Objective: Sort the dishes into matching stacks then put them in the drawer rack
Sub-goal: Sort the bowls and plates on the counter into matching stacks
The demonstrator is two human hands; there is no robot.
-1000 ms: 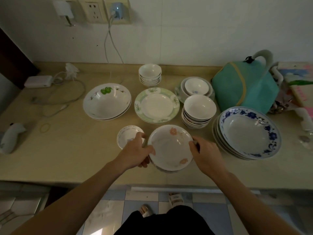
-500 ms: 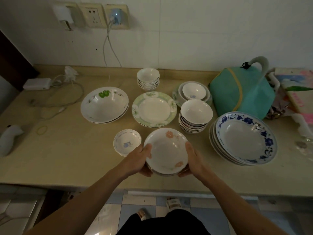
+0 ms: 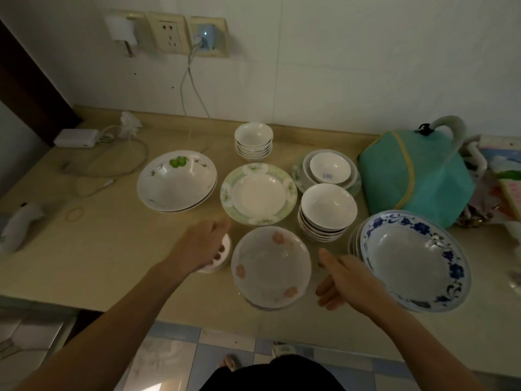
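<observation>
Left hand (image 3: pixel 201 245): fingers curled over small bowl (image 3: pixel 222 256). Right hand (image 3: pixel 345 280): fingers relaxed, open, beside pink-flowered bowl (image 3: pixel 270 266) on worktop (image 3: pixel 98 249).

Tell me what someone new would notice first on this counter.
Probably the spread of dishes on the counter, with the blue-rimmed plates stacked at the right. Front and centre sits the pink-flowered bowl, with the left hand over a small bowl beside it and the right hand open on its other side. Behind the plates stands a teal bag.
</observation>
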